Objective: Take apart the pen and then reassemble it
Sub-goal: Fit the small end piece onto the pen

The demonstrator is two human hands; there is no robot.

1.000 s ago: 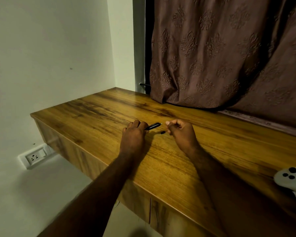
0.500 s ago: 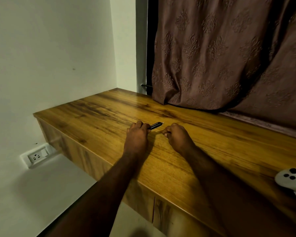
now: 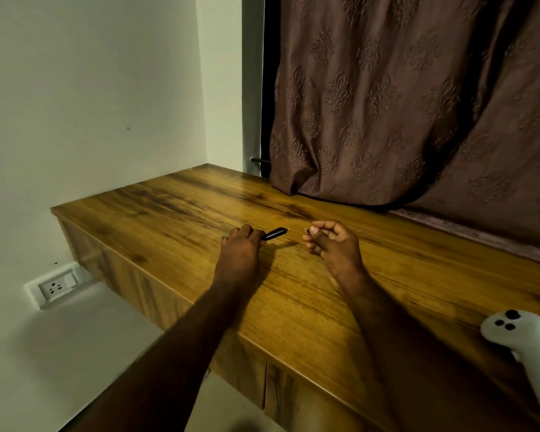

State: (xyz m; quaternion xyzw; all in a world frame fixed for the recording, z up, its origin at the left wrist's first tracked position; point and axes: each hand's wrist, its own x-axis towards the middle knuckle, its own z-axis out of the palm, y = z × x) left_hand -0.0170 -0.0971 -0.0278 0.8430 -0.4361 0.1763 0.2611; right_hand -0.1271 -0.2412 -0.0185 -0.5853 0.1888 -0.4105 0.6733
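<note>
Head view is looking down over a wooden desk (image 3: 309, 307); two bare forearms are reaching in from the near edge. Near right, a white controller (image 3: 524, 344) with dark buttons is lying on the desk top, well apart from the hands. Near left, below the desk, a white wall socket (image 3: 56, 286) is sitting low on the wall. Mid desk, the left hand (image 3: 240, 247) is resting knuckles up on the wood, fingers curled closed around the black pen (image 3: 275, 233); most of the barrel is hiding inside the fist, and only the front end with a pale tip is sticking out to the right, pointing toward the other hand and slightly away. Pen is casting a shadow on the wood just below it. Just to the right, the right hand (image 3: 334, 244) is sitting apart from the pen tip, fingers bunched, thumb and forefinger pinching a small dark piece (image 3: 307, 230), too small to tell which pen part. A gap of bare wood is showing between the pen tip and that piece. Far side, a brown patterned curtain (image 3: 402, 104) is hanging down, its hem touching the back of the desk. Far left, a plain pale wall (image 3: 91, 88) is meeting the desk corner.
</note>
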